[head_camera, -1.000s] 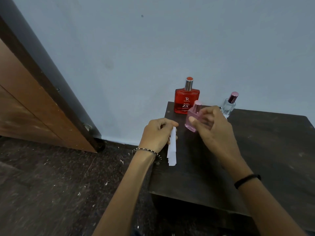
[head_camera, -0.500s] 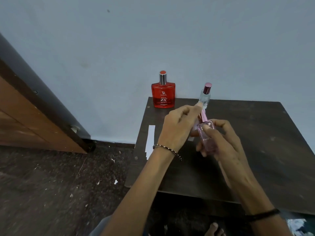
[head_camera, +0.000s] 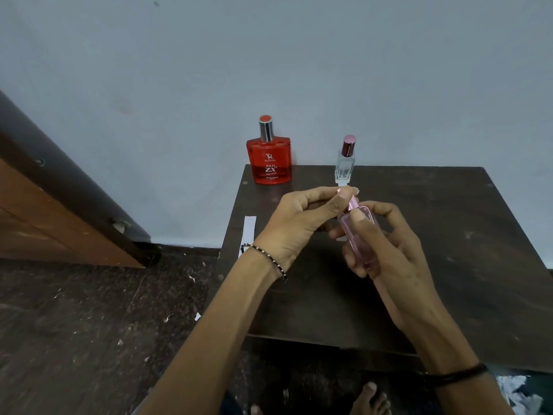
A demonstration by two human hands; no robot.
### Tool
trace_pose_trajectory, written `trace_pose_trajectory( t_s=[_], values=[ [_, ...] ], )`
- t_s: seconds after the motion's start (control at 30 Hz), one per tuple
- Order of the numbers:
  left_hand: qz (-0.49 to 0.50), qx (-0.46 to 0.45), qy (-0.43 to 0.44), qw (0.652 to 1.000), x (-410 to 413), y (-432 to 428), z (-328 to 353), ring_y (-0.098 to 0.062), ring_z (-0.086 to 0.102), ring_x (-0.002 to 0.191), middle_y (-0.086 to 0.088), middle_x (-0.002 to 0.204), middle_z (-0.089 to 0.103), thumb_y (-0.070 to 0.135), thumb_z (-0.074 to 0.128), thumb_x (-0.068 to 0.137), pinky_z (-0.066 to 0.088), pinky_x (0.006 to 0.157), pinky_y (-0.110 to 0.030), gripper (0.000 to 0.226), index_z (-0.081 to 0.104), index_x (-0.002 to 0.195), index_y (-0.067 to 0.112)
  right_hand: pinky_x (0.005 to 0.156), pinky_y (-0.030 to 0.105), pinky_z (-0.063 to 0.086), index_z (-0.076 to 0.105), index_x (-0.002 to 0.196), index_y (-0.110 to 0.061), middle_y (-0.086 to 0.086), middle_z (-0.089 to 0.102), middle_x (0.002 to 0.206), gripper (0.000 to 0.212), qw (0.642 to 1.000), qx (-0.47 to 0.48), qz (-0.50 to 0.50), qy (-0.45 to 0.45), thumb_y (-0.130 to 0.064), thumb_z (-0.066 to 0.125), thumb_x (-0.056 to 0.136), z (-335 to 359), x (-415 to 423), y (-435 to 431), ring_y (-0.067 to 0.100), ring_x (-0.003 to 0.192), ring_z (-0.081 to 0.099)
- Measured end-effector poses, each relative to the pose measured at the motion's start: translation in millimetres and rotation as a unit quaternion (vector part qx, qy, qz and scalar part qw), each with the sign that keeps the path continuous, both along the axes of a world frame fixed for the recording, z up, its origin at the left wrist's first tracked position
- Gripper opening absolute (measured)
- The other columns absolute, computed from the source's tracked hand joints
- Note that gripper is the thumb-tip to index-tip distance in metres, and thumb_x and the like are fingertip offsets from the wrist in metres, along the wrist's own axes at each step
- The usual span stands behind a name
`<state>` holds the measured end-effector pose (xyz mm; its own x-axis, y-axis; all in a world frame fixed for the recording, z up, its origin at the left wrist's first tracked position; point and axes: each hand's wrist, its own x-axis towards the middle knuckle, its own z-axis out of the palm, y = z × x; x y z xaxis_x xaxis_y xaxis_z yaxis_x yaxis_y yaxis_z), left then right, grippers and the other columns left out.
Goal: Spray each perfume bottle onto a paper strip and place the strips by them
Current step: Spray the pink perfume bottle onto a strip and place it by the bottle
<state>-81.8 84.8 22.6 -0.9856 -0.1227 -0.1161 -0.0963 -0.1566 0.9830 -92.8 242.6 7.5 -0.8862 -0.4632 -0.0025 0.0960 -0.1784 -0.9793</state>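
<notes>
Pink bottle (head_camera: 360, 235) within right fingers (head_camera: 357, 217)

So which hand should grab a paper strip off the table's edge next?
Left, probably. The left hand only pinches the small pink cap, nearest the white paper strips. The right hand is busy gripping the pink glass perfume bottle.

A dark wooden table (head_camera: 449, 265) (against the wall) carries a red bottle (head_camera: 269, 163), a clear bottle (head_camera: 344, 166) and a paper strip (head_camera: 247, 235).
</notes>
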Motion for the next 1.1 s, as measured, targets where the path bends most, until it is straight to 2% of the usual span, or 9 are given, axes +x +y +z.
trace_pose_trajectory(
  t_s=[0.13,0.3,0.4,0.5,0.63,0.73,0.87,0.97,1.1],
  values=[
    [-0.003,-0.01,-0.021,1.0,-3,1,0,-0.008,0.061,0.062,0.0,0.079,0.072,0.027,0.066,0.092,0.05,0.065,-0.025,0.025,0.075,0.106,0.009,0.048,0.024,0.046,0.054,0.121,-0.012,0.014,0.073,0.092,0.028,1.0,0.0,-0.005,0.006,-0.027,0.057,0.098,-1,-1,2,0.015,0.056,0.056],
    [0.136,0.004,-0.044,0.99,-12,-5,1,-0.029,0.066,0.083,-0.016,0.095,0.077,0.033,0.074,0.086,0.048,0.061,-0.024,0.031,0.077,0.102,0.006,0.051,0.025,0.049,0.053,0.115,-0.021,0.01,0.075,0.093,0.024,0.996,0.062,-0.024,0.052,-0.028,0.062,0.094,-3,0,2,0.015,0.059,0.056],
    [0.187,0.017,-0.064,0.98,-13,-10,0,-0.025,0.074,0.098,-0.005,0.088,0.08,0.037,0.074,0.085,0.046,0.06,-0.023,0.023,0.079,0.092,0.016,0.049,0.029,0.045,0.058,0.113,-0.019,0.012,0.075,0.091,0.024,0.999,-0.011,-0.027,-0.035,-0.031,0.06,0.092,2,-4,0,0.02,0.061,0.053],
    [0.197,0.011,-0.085,0.977,-14,-11,-2,-0.021,0.073,0.1,-0.002,0.086,0.08,0.041,0.076,0.082,0.046,0.067,-0.027,0.026,0.079,0.093,0.017,0.057,0.034,0.039,0.062,0.123,-0.014,0.015,0.073,0.091,0.041,0.983,-0.093,-0.005,-0.16,-0.038,0.049,0.093,5,-10,0,0.02,0.062,0.051],
    [0.2,0.023,-0.097,0.975,-15,-8,-2,-0.017,0.073,0.1,-0.001,0.09,0.08,0.039,0.079,0.08,0.055,0.085,-0.032,0.032,0.078,0.101,0.016,0.067,0.034,0.048,0.062,0.135,-0.016,0.014,0.064,0.096,0.04,0.962,-0.182,0.032,-0.201,-0.032,0.05,0.1,2,-9,2,0.019,0.071,0.057],
    [0.191,0.06,-0.086,0.976,-14,-7,2,-0.018,0.075,0.095,-0.004,0.094,0.08,0.03,0.079,0.081,0.058,0.09,-0.035,0.029,0.078,0.103,0.01,0.076,0.035,0.059,0.06,0.136,-0.02,0.005,0.064,0.088,0.046,0.957,-0.191,0.058,-0.212,-0.027,0.058,0.091,1,-11,3,0.017,0.073,0.063],
    [0.17,0.094,-0.074,0.978,-11,-7,3,-0.021,0.077,0.089,-0.01,0.095,0.079,0.022,0.078,0.083,0.062,0.08,-0.032,0.03,0.075,0.106,0.003,0.06,0.025,0.057,0.064,0.127,-0.017,0.001,0.067,0.074,0.042,0.987,-0.091,0.025,-0.129,-0.019,0.069,0.085,3,-9,2,0.014,0.063,0.062],
    [0.165,0.094,-0.074,0.979,-10,-7,4,-0.019,0.077,0.086,-0.01,0.095,0.079,0.02,0.078,0.083,0.063,0.073,-0.029,0.032,0.074,0.108,0.001,0.05,0.024,0.052,0.064,0.13,-0.022,0.005,0.071,0.082,0.044,0.999,0.005,-0.03,-0.025,-0.016,0.069,0.087,-2,-6,0,0.017,0.059,0.063],
    [0.157,0.048,-0.065,0.984,-10,-6,2,-0.021,0.077,0.085,-0.011,0.094,0.079,0.024,0.079,0.083,0.062,0.071,-0.029,0.033,0.075,0.107,0.002,0.049,0.025,0.055,0.058,0.134,-0.033,0.002,0.07,0.085,0.047,0.974,0.15,-0.067,0.158,-0.017,0.069,0.091,-14,-2,-1,0.013,0.054,0.066]
  ],
)
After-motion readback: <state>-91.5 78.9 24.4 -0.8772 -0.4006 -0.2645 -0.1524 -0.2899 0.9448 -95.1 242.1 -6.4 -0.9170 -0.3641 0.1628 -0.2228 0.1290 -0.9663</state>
